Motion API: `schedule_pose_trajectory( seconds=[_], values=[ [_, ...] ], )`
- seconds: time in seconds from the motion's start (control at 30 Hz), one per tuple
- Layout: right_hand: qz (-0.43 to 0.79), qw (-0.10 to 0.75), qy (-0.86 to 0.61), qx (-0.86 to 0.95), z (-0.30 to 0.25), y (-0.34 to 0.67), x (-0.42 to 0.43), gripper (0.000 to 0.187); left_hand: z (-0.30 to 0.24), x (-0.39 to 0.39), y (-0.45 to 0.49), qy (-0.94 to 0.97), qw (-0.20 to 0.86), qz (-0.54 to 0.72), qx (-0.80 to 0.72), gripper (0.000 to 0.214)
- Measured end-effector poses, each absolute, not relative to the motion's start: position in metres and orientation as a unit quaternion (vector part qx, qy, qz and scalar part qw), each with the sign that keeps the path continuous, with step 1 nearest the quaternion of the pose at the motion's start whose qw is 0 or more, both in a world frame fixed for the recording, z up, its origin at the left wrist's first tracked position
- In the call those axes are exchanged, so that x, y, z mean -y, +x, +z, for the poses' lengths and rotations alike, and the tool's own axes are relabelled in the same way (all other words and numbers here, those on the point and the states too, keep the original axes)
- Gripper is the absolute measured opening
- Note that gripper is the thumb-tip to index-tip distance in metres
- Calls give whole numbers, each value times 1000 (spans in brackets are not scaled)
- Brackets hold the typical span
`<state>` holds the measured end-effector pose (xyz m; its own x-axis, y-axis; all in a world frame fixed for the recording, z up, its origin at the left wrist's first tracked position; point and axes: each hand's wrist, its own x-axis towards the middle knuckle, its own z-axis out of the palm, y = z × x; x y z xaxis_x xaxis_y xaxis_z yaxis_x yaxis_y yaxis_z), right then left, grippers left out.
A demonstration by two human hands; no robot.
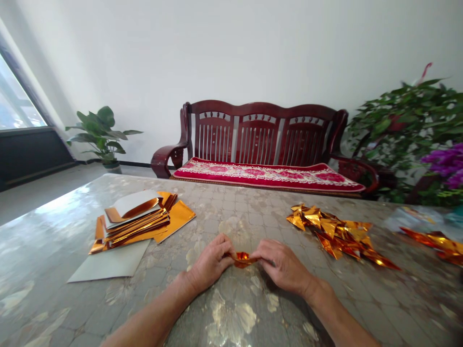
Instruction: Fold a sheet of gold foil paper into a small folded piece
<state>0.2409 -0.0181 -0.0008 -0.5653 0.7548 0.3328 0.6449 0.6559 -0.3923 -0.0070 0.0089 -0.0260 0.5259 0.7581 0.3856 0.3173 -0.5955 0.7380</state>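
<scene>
Between my hands is a small piece of folded gold foil paper (243,260), its shiny middle showing and its two ends hidden in my fingers. My left hand (213,258) pinches the left end between thumb and fingers. At the other end, my right hand (280,264) is closed in a similar pinch. Both hands are low over the patterned tabletop (231,308). Off to the left lies a stack of gold foil sheets (135,229) with pale backs. On the right is a heap of folded gold foil pieces (333,231) with pointed ends.
More folded foil (439,246) lies at the far right beside a clear plastic bag (415,219). Beyond the table stands a dark red wooden bench (258,140) with a red patterned cushion (267,173). A potted plant (103,135) is at left, leafy plants (405,125) at right.
</scene>
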Motion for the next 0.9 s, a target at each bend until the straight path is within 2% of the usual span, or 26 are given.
schedule_pose_trajectory(
  seconds=[0.13, 0.37, 0.63, 0.9],
  values=[
    [68, 209, -388, 895, -2, 239, 21, 19, -27, -7, -9, 844, 266, 340, -320, 14],
    [-10, 243, -390, 888, -8, 234, 21, 24, -25, -5, -12, 890, 161, 277, -326, 26],
    [77, 263, -385, 881, -13, 232, 21, 25, -28, -2, -8, 906, 106, 264, -312, 23],
    [140, 307, -386, 859, -16, 222, 20, 23, -32, -3, -8, 882, 165, 296, -328, 28]
  ],
)
